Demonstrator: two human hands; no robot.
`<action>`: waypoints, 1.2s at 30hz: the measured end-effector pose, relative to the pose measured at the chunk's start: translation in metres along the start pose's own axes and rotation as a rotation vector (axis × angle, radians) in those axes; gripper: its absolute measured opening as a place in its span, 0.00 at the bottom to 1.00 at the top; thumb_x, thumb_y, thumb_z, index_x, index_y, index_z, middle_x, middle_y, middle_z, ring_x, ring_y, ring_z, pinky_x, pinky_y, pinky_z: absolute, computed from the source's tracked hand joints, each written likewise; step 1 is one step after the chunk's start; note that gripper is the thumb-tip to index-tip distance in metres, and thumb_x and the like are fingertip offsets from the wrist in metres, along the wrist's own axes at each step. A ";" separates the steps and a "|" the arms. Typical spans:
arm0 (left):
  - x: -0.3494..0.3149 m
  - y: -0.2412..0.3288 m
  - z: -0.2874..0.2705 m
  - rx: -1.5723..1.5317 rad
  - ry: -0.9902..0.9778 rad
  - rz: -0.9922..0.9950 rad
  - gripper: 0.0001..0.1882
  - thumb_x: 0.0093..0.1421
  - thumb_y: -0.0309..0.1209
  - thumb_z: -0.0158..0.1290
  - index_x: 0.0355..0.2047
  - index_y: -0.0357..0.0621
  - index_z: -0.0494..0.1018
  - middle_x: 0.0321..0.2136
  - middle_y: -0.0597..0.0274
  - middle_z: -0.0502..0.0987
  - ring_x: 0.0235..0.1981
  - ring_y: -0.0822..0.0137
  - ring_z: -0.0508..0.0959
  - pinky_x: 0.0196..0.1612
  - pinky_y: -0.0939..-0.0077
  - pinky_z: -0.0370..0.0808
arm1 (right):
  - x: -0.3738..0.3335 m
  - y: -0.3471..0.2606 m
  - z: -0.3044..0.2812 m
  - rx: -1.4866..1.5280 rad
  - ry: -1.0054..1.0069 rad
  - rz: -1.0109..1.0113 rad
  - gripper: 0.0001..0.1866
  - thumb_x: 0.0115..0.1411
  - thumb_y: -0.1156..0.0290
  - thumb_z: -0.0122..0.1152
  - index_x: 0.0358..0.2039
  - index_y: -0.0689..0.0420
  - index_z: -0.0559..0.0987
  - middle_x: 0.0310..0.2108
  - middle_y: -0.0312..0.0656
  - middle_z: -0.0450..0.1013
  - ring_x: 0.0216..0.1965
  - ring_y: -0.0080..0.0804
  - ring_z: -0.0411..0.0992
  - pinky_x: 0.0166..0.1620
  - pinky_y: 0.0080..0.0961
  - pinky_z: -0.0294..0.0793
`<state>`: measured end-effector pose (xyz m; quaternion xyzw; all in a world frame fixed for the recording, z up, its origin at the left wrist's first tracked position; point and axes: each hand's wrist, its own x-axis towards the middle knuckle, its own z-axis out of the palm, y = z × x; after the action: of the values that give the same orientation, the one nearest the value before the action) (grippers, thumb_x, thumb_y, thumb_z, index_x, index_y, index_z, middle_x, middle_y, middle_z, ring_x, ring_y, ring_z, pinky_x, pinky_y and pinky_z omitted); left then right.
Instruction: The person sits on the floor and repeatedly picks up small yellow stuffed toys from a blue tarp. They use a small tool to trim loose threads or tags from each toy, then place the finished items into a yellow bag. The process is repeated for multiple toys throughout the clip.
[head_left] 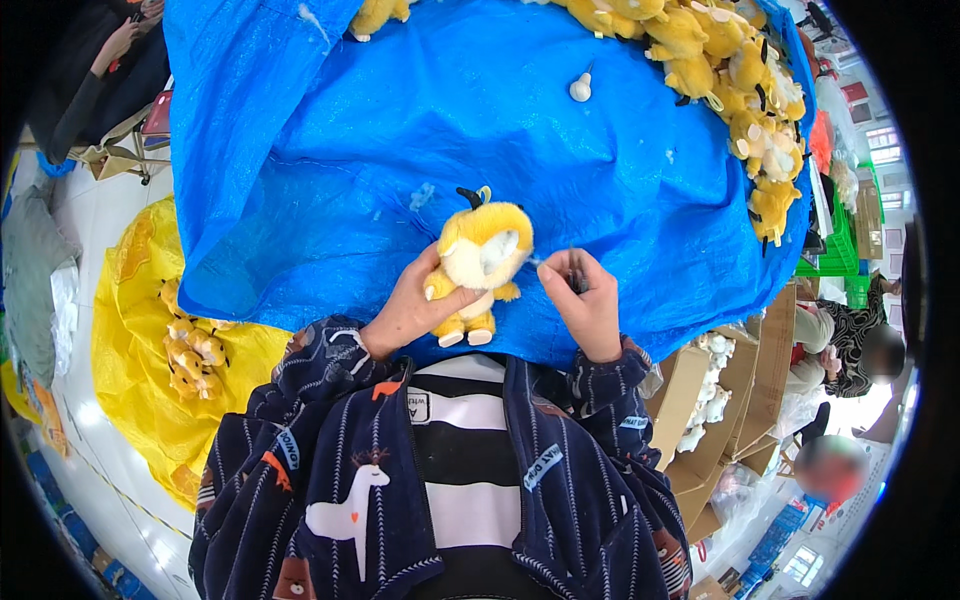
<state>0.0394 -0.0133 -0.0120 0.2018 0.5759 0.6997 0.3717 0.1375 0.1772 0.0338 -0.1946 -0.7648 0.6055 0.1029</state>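
A small yellow plush toy [463, 225] with a cream muzzle, a black horn-like piece and a loop on its head faces up in front of me. An oval opening in its face shows white stuffing [497, 251]. My left hand [413, 308] is closed round its body, thumb across the front. Just to the right of its head, my right hand [588, 305] is closed in a pinch, with a small dark tool [577, 281] partly hidden among the fingers. A pale wisp shows between its fingertips and the toy.
A blue tarp [380, 130] spreads ahead, with a heap of yellow plush toys [700, 45] along its far right edge. A white bulb-shaped thing [580, 88] with a thin spike lies on it. Yellow sheeting [130, 330] is left; cardboard boxes [765, 365] are right. Other people sit nearby.
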 end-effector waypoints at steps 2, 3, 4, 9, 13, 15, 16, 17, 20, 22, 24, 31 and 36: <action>0.000 0.000 0.001 -0.019 0.007 -0.014 0.29 0.53 0.30 0.58 0.53 0.36 0.59 0.47 0.58 0.69 0.48 0.70 0.69 0.50 0.75 0.68 | -0.002 0.000 0.003 -0.197 0.039 -0.109 0.08 0.52 0.72 0.61 0.30 0.63 0.74 0.22 0.38 0.72 0.21 0.21 0.68 0.25 0.18 0.67; -0.001 0.000 0.001 -0.022 0.018 -0.023 0.29 0.53 0.29 0.58 0.53 0.36 0.59 0.47 0.58 0.69 0.48 0.70 0.69 0.49 0.75 0.68 | -0.003 0.000 0.005 -0.297 0.058 -0.163 0.08 0.52 0.72 0.61 0.30 0.63 0.74 0.22 0.40 0.72 0.21 0.22 0.68 0.24 0.19 0.67; -0.002 0.001 0.001 -0.025 0.033 -0.030 0.29 0.53 0.29 0.58 0.53 0.36 0.59 0.47 0.58 0.69 0.48 0.70 0.69 0.49 0.75 0.68 | -0.002 0.000 0.007 -0.421 0.143 -0.210 0.08 0.52 0.72 0.61 0.30 0.63 0.74 0.22 0.41 0.72 0.20 0.23 0.68 0.25 0.20 0.67; 0.001 0.000 0.002 -0.340 0.032 -0.099 0.25 0.57 0.30 0.53 0.53 0.38 0.60 0.46 0.59 0.70 0.45 0.69 0.72 0.47 0.76 0.70 | -0.004 0.003 0.005 -0.847 0.211 -0.131 0.07 0.53 0.72 0.60 0.28 0.62 0.75 0.22 0.43 0.72 0.21 0.25 0.70 0.25 0.20 0.68; 0.003 0.008 0.003 -0.494 -0.034 -0.161 0.22 0.59 0.30 0.50 0.53 0.39 0.61 0.46 0.59 0.70 0.44 0.69 0.73 0.45 0.76 0.71 | -0.010 -0.002 0.009 -0.173 0.094 -0.026 0.07 0.54 0.73 0.60 0.30 0.63 0.76 0.23 0.43 0.73 0.22 0.23 0.71 0.26 0.18 0.68; 0.001 0.012 0.004 -0.482 -0.100 -0.177 0.22 0.59 0.30 0.50 0.53 0.39 0.61 0.45 0.61 0.70 0.45 0.70 0.72 0.46 0.76 0.70 | -0.010 0.000 0.020 -0.213 0.099 -0.154 0.07 0.54 0.73 0.59 0.31 0.64 0.76 0.22 0.41 0.73 0.22 0.20 0.70 0.27 0.17 0.68; 0.000 0.013 0.004 -0.474 -0.130 -0.183 0.23 0.59 0.31 0.51 0.53 0.38 0.61 0.45 0.61 0.70 0.46 0.70 0.71 0.47 0.77 0.69 | -0.009 0.002 0.026 -0.231 0.098 -0.221 0.07 0.55 0.73 0.59 0.32 0.64 0.76 0.21 0.40 0.73 0.23 0.19 0.69 0.27 0.16 0.68; 0.001 0.013 0.004 -0.434 -0.130 -0.160 0.23 0.59 0.31 0.51 0.53 0.38 0.61 0.45 0.61 0.70 0.45 0.70 0.71 0.47 0.77 0.69 | -0.011 0.005 0.032 -0.116 0.110 -0.185 0.08 0.56 0.73 0.58 0.32 0.65 0.76 0.20 0.39 0.73 0.23 0.18 0.70 0.28 0.16 0.69; 0.001 0.009 0.005 -0.363 -0.100 -0.112 0.23 0.59 0.31 0.51 0.53 0.39 0.61 0.45 0.62 0.71 0.45 0.71 0.71 0.46 0.77 0.70 | -0.014 -0.003 0.039 0.021 0.088 -0.013 0.08 0.56 0.73 0.58 0.32 0.66 0.76 0.22 0.41 0.74 0.24 0.19 0.70 0.29 0.17 0.70; 0.002 0.006 0.005 -0.381 -0.057 -0.101 0.22 0.59 0.31 0.51 0.53 0.39 0.61 0.45 0.62 0.71 0.45 0.71 0.71 0.46 0.78 0.70 | -0.011 -0.004 0.042 -0.031 0.144 -0.020 0.08 0.56 0.74 0.58 0.33 0.65 0.76 0.22 0.43 0.74 0.24 0.22 0.72 0.29 0.18 0.71; 0.001 0.010 0.005 -0.430 -0.051 -0.132 0.22 0.59 0.31 0.51 0.53 0.39 0.61 0.45 0.61 0.71 0.45 0.71 0.71 0.47 0.78 0.69 | -0.005 0.002 0.042 -0.122 0.173 -0.105 0.07 0.56 0.74 0.58 0.33 0.65 0.76 0.23 0.44 0.75 0.24 0.23 0.73 0.29 0.19 0.71; 0.001 0.008 0.008 -0.398 -0.045 -0.086 0.23 0.59 0.32 0.52 0.53 0.39 0.61 0.45 0.61 0.71 0.45 0.72 0.72 0.46 0.78 0.70 | -0.001 0.010 0.039 -0.323 0.217 -0.235 0.06 0.53 0.73 0.61 0.28 0.63 0.76 0.21 0.46 0.73 0.20 0.34 0.72 0.24 0.23 0.69; 0.002 0.008 0.003 -0.272 0.092 -0.009 0.22 0.58 0.31 0.53 0.52 0.39 0.63 0.45 0.62 0.71 0.45 0.71 0.71 0.47 0.78 0.69 | 0.003 0.014 0.030 -0.446 0.170 0.003 0.05 0.53 0.73 0.61 0.28 0.62 0.76 0.20 0.45 0.72 0.20 0.31 0.72 0.23 0.24 0.69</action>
<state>0.0378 -0.0105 -0.0038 0.1144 0.4931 0.7782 0.3718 0.1256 0.1544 0.0124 -0.2641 -0.8678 0.4033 0.1205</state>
